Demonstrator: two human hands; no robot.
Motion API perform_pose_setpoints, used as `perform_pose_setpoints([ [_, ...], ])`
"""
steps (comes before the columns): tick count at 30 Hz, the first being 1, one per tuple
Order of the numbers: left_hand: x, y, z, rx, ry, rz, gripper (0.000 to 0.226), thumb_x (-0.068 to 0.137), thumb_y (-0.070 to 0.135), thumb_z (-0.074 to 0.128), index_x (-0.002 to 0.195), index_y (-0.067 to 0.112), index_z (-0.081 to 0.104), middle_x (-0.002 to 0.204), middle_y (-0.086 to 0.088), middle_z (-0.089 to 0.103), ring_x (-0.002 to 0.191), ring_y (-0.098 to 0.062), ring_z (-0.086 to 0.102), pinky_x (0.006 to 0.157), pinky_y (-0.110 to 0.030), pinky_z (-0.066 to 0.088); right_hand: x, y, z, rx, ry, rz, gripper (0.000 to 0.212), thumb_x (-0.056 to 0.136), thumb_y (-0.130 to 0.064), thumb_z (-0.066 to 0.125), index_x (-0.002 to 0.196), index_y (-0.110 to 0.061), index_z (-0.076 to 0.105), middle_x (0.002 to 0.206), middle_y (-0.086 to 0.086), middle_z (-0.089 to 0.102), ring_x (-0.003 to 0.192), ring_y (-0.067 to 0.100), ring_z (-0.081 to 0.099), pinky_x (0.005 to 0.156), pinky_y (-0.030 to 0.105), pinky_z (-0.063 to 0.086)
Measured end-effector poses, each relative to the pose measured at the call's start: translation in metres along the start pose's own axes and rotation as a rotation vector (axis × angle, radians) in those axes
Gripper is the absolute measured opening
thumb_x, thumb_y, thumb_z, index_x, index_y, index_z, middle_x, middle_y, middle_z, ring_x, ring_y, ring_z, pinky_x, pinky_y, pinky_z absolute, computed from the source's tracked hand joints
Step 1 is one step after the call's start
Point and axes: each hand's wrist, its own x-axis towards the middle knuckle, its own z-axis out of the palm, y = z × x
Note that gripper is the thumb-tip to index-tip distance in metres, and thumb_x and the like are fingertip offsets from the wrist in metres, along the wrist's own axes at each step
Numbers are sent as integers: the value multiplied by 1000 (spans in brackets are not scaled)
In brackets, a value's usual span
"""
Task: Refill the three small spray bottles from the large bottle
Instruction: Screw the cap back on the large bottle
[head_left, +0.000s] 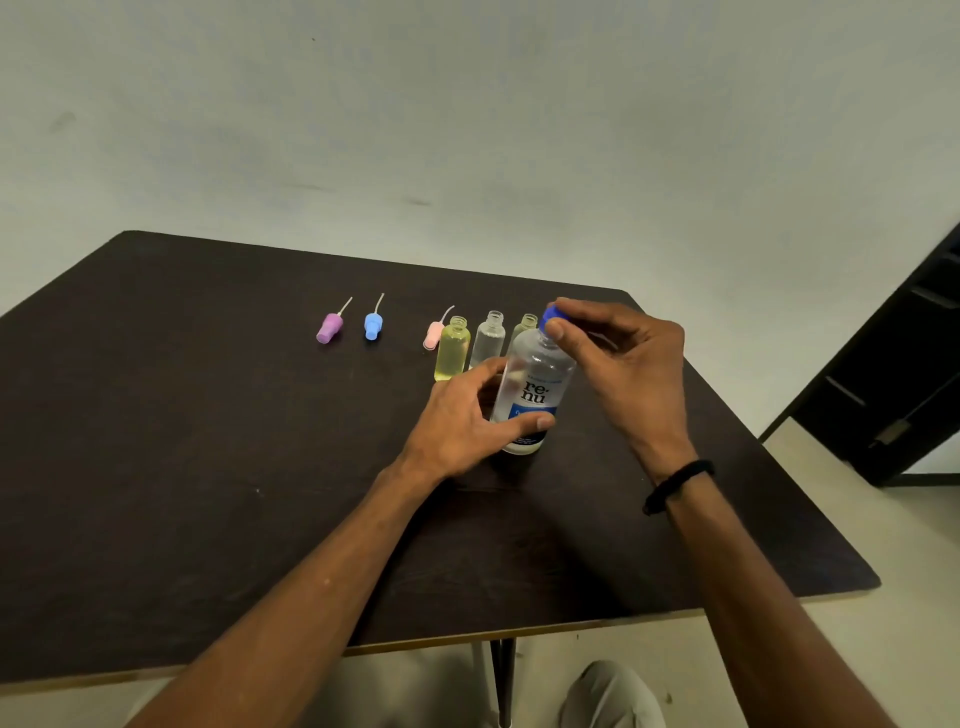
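A dark tabletop (208, 441) against a pale wall carries three uncapped small spray bottles (452, 349) at frame centre. The left hand (467, 421) wraps the large bottle (532, 395); the right hand (618, 353) pinches its blue cap (551, 315). Brace the base firmly while twisting the cap.

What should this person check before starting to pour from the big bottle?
1. Large bottle held steady by left hand: ok.
2. Blue cap off: not ok, right hand grips it on the neck.
3. Three small bottles open: ok for the yellow bottle and clear bottle; third bottle partly hidden.
4. Spray tops set aside: ok, purple top, blue top, pink top.
5. Small bottles' fill levels: cannot tell.
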Motion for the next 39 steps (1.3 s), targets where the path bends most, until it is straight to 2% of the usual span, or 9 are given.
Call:
perform_pose_setpoints([
  [7, -1, 0, 0, 15, -7, -17, 82, 75, 61, 85, 145, 30, 57, 132, 10, 70, 121, -5, 64, 101, -24, 53, -10, -3, 14, -105, 173, -35, 29, 82, -26, 92, 107, -17, 81, 101, -8, 81, 97, 8, 77, 89, 28, 63],
  [12, -1, 3, 1, 13, -13, -24, 81, 75, 59, 86, 145, 30, 57, 132, 10, 69, 121, -5, 63, 95, -15, 47, -3, -8, 7, -254, 138, -43, 39, 81, -43, 91, 108, -18, 77, 102, -8, 78, 98, 6, 75, 92, 31, 63],
  [14, -1, 4, 1, 6, -17, -29, 79, 76, 57, 87, 144, 31, 57, 129, 12, 69, 119, -3, 64, 92, -9, 46, 2, -12, -2, -178, 92, 2, 46, 86, -49, 84, 120, -19, 75, 115, -8, 77, 109, 6, 73, 97, 31, 61],
  [18, -1, 4, 0, 8, -15, -18, 77, 76, 58, 86, 142, 30, 58, 128, 12, 70, 119, -3, 64, 93, -10, 46, 11, -14, -17, 76, -117, 83, 39, 110, -29, 57, 145, -14, 63, 138, -2, 72, 128, 14, 68, 107, 42, 57],
  [23, -1, 3, 0, 1, -11, 0, 74, 78, 55, 87, 141, 28, 60, 129, 10, 71, 120, -3, 64, 97, -15, 50, 9, -1, -20, -6, -249, 17, 29, 106, -13, 63, 134, -9, 72, 130, -2, 76, 127, 13, 69, 108, 36, 56],
  [26, -1, 1, 0, 1, -14, 8, 76, 78, 57, 86, 142, 28, 59, 130, 11, 71, 122, -3, 64, 102, -23, 53, 8, 1, -13, 39, -184, 15, 29, 99, -11, 73, 127, -5, 75, 122, -2, 79, 121, 14, 73, 103, 31, 59],
  [30, 0, 1, 0, 18, -15, 6, 78, 78, 56, 86, 145, 26, 58, 133, 9, 70, 125, -6, 63, 102, -22, 51, 3, -2, -3, 48, -71, 26, 29, 92, -12, 82, 120, -4, 78, 111, -3, 82, 110, 12, 77, 93, 25, 61],
  [36, -1, 2, 0, 30, -17, -17, 81, 77, 59, 86, 146, 28, 56, 133, 8, 70, 126, -7, 63, 105, -28, 52, -11, 0, 18, -37, 172, -1, 34, 83, -23, 91, 113, -12, 79, 105, -3, 81, 99, 9, 78, 89, 28, 63],
  [39, -3, 7, -1, 44, -11, -37, 80, 78, 58, 85, 146, 27, 57, 133, 7, 70, 123, -6, 62, 100, -20, 48, -14, 1, 27, -84, 243, -10, 43, 80, -31, 93, 116, -13, 76, 106, -5, 79, 101, 8, 76, 92, 33, 64],
])
